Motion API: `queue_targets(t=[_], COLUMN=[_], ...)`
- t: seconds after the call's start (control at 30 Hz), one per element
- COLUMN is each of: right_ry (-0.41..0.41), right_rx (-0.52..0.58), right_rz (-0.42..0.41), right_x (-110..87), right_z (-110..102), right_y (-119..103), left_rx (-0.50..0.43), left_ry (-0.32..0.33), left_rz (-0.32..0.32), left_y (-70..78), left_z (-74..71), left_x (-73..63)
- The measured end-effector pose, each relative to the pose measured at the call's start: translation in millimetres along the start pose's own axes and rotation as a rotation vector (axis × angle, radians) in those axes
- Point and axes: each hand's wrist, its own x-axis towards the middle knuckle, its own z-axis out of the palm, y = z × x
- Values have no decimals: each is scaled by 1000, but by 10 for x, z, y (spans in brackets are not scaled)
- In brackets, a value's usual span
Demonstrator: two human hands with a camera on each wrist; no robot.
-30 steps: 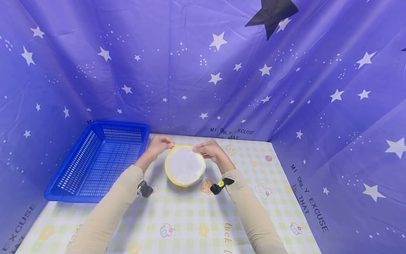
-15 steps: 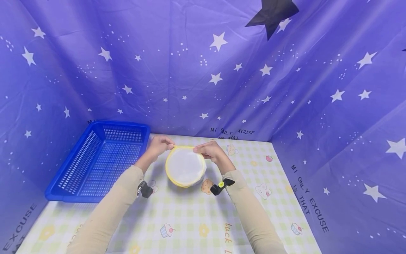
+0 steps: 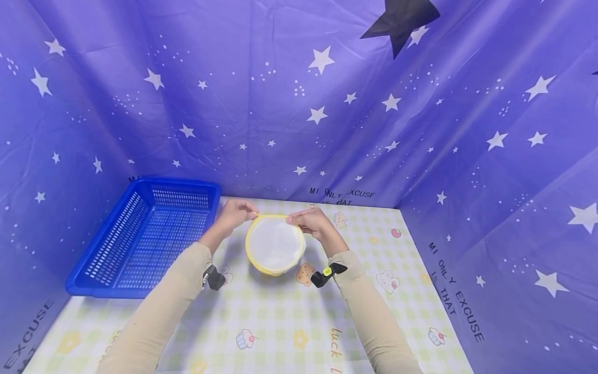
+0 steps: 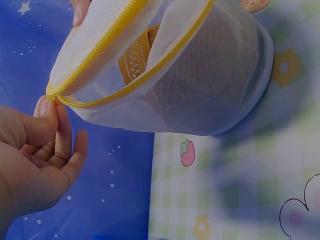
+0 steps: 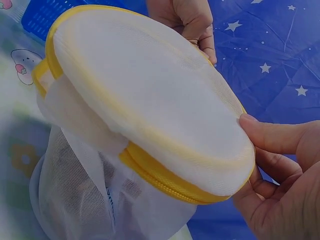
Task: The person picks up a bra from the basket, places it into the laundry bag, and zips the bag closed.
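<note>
A white mesh laundry bag (image 3: 274, 244) with a yellow zipper stands on the table in the head view. Its round lid (image 5: 150, 95) is partly unzipped, leaving a gap along the side. Through that gap in the left wrist view shows a mustard-yellow band with an openwork pattern (image 4: 135, 60); something dark lies behind the mesh. My left hand (image 3: 235, 214) pinches the zipper's end at the far left of the rim, and whether it has the pull tab I cannot tell. My right hand (image 3: 315, 222) grips the lid's far right edge, thumb on top.
A blue perforated plastic basket (image 3: 154, 244) stands left of the bag, close to my left forearm. The checked tablecloth (image 3: 280, 311) spreads in front and to the right. A purple star-printed curtain (image 3: 261, 124) closes off the back and sides.
The bag has shifted very slightly to the right together with both hands' fingertips. Both hands keep the same holds on its rim.
</note>
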Motion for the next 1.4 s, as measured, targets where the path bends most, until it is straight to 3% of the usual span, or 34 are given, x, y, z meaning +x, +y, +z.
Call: queue_targets(t=[0.23,0.57,1.07,1.4], right_ry=[44,8,-110,-93], right_rx=[48,60,-50,-103], right_rz=[3,30,22,-10], right_x=[-12,14,-3,7], right_z=[-122,-167,-168,-138], right_y=[-17,44,135,97], left_rx=[40,43,36,28], left_ry=[15,25,45,21], left_rz=[18,41,0,-7], left_y=[5,41,74,44], left_z=[-60,-85,-44,1], left_x=[1,22,20,26])
